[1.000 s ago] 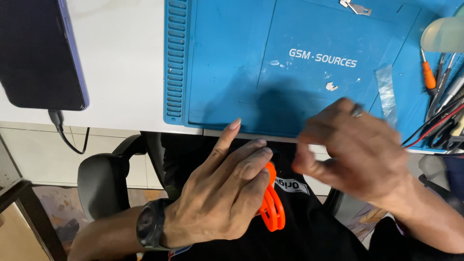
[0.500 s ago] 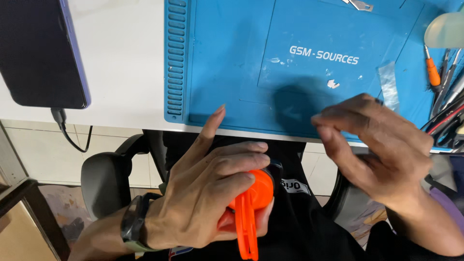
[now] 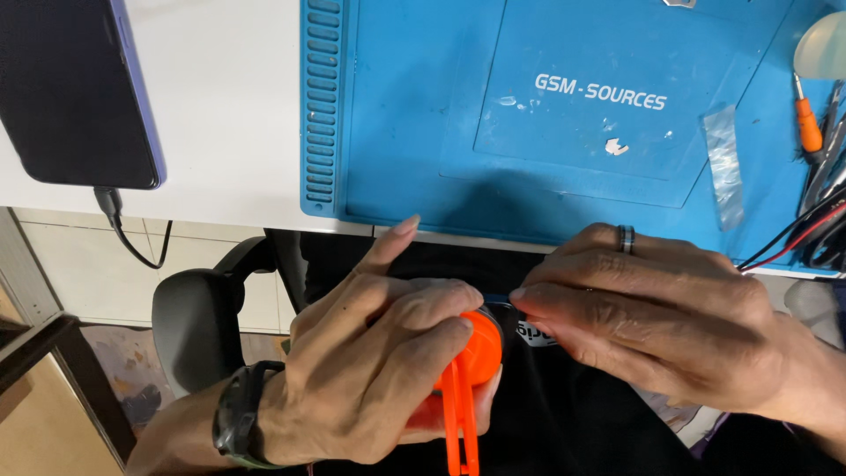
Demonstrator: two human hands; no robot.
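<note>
While the left hand point(image 3: 370, 370) curls around an orange suction-cup tool point(image 3: 471, 370) held over the lap below the blue mat point(image 3: 423, 132), the right hand point(image 3: 661, 317) pinches its fingertips together right at the cup's edge.

Bright orange suction tool point(image 3: 471, 379), lower centre. Blue work mat point(image 3: 423, 115) with white lettering and a ribbed left edge, across the top. Black phone point(image 3: 75, 88) on white table point(image 3: 229, 106), upper left. Orange-handled screwdriver point(image 3: 808, 123), red and black wires point(image 3: 806, 238), far right. Dark, banded ring point(image 3: 625, 238).
</note>
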